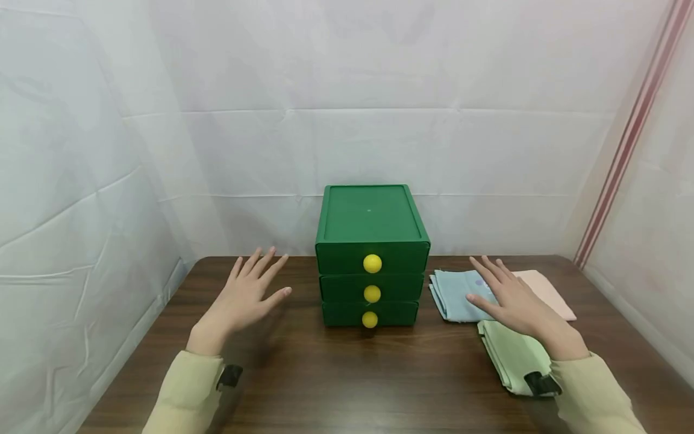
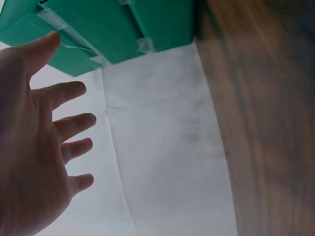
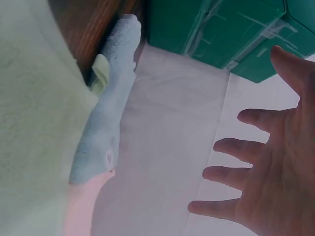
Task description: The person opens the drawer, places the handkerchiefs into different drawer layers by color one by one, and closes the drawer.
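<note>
Our left hand [image 1: 246,295] hovers with fingers spread, its grip empty, left of centre over the table [image 1: 336,374]. Our right hand [image 1: 512,298] is likewise spread and holds nothing, above the blue cloth [image 1: 452,292] and green cloth [image 1: 506,355], likely poised between them. A pink cloth [image 1: 547,289] lies beyond. At centre stands the green drawer unit [image 1: 371,253], its three drawers closed, each with a yellow knob [image 1: 372,263].

Soft, even, bright light; faint shadows lie under the hands on the surface [image 1: 347,374]. The head view bends at its edges. Both wrist views are blurred up close.
</note>
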